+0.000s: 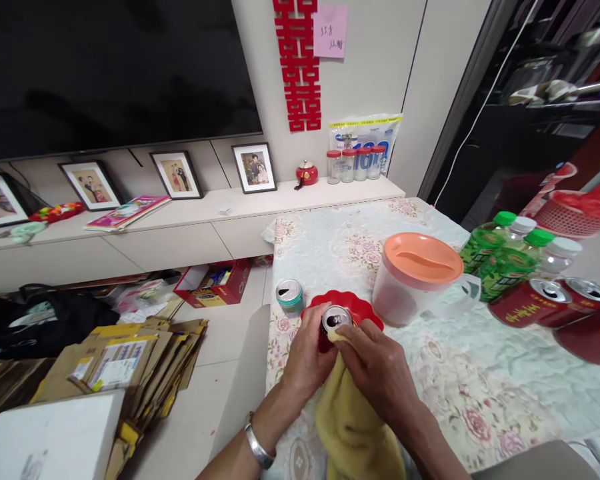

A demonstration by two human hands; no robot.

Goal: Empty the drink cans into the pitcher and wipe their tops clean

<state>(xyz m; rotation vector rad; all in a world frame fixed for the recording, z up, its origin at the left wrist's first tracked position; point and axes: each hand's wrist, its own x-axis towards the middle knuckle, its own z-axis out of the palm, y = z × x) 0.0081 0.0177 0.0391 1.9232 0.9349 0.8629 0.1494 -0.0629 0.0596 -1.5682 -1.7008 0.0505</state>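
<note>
My left hand (307, 353) is wrapped round an opened drink can (337, 319), whose silver top faces up. In my right hand (377, 363) a yellow cloth (353, 427) is pinched, and its upper edge touches the can's rim by the opening. The rest of the cloth hangs down towards me. Behind the can, a red scalloped dish (363, 307) is partly hidden by my hands. A short green can (290, 297), also opened, stands left of the dish. To the right is a clear plastic pitcher (400, 297) with an orange lid.
On the table's right side stand several green-capped bottles (500, 267) and red cans (530, 303). A pink basket (570, 213) is beyond them. Flattened cardboard (150, 367) and a white box (55, 433) lie on the left. Several lidded jars (347, 167) line the cabinet.
</note>
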